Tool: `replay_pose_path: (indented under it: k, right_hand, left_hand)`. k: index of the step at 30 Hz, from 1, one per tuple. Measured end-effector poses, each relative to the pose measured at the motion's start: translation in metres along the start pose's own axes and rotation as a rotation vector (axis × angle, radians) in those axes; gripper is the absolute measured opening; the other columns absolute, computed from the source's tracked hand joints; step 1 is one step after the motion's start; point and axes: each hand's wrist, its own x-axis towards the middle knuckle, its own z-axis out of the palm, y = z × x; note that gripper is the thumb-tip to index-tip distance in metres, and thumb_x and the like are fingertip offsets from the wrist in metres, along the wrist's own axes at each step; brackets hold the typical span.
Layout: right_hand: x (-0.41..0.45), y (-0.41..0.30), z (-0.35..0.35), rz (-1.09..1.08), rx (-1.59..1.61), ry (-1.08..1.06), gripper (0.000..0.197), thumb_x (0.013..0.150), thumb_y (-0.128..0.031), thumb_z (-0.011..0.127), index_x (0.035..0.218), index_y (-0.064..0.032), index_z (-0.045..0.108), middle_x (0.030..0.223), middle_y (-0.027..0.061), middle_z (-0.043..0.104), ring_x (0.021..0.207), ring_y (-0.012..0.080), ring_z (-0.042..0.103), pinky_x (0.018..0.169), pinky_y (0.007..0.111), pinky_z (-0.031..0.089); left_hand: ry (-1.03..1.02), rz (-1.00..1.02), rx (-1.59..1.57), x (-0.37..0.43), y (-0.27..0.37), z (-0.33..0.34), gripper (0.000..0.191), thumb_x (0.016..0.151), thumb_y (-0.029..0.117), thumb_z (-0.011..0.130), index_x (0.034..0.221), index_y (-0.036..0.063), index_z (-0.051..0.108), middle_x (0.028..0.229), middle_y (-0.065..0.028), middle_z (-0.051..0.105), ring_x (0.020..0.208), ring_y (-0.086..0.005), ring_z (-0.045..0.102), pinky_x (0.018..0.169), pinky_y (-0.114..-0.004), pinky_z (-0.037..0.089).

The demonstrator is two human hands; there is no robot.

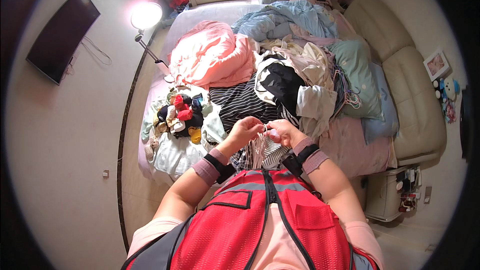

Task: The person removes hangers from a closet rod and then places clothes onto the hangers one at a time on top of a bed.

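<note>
Just in front of my body, my left hand (248, 129) and my right hand (282, 132) nearly meet at the hooks of a bunch of pale clothes hangers (257, 150). The fingers of my left hand close on the hooks; those of my right hand pinch at the same bunch from the other side, with a small pale item by the fingers. Beyond the hands lies a black-and-white striped garment (240, 101), and a black garment (283, 82) rests on a heap of light clothes. Part of another striped cloth shows behind the hangers.
On the bed (360, 150) are rolled socks (183, 114) at left, a pink quilt (213, 56), a light blue quilt (285, 18), a green pillow (354, 78) and more hangers (352, 99) at right. A lit lamp (146, 15) stands left; a bedside cabinet (382, 195) stands right.
</note>
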Motion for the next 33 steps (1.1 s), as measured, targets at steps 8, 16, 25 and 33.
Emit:
replay_pose_path:
  k: [8,16,25,33]
  right_hand:
    - [0.001,0.006,0.014,-0.059,-0.025,0.129,0.023,0.098,-0.024,0.046,0.087,-0.0069,0.058,0.072,0.0026,0.057,0.054,0.0110,0.053,0.039,0.023,0.040]
    - [0.007,0.009,0.013,0.067,-0.038,0.091,0.034,0.100,-0.038,0.038,0.091,-0.0104,0.055,0.073,0.0017,0.057,0.057,0.0137,0.056,0.041,0.024,0.043]
    - [0.000,-0.005,0.013,0.185,0.149,-0.198,0.068,0.094,-0.063,0.024,0.093,-0.0040,0.057,0.083,0.0052,0.061,0.072,0.0173,0.057,0.064,0.027,0.047]
    - [0.007,0.001,0.015,0.213,0.322,-0.184,0.072,0.086,-0.072,0.039,0.080,-0.0038,0.060,0.079,0.0050,0.061,0.076,0.0187,0.059,0.067,0.030,0.048]
  left_hand:
    - [0.029,0.360,0.452,-0.014,0.008,0.012,0.027,0.079,0.009,0.071,0.105,0.0024,0.065,0.080,-0.0067,0.067,0.071,-0.0118,0.065,0.063,-0.026,0.051]
    - [-0.020,0.620,0.864,-0.014,0.017,0.013,0.034,0.081,0.019,0.067,0.111,0.0045,0.063,0.083,-0.0133,0.065,0.072,-0.0301,0.064,0.064,-0.036,0.052]
    - [0.072,0.502,0.985,-0.013,-0.005,0.029,0.058,0.085,0.020,0.060,0.137,0.0057,0.040,0.099,-0.0126,0.065,0.083,-0.0289,0.065,0.069,-0.037,0.052]
    - [0.046,0.481,1.018,-0.009,-0.009,0.030,0.055,0.083,0.010,0.057,0.135,0.0023,0.042,0.100,-0.0140,0.066,0.079,-0.0290,0.066,0.063,-0.039,0.052]
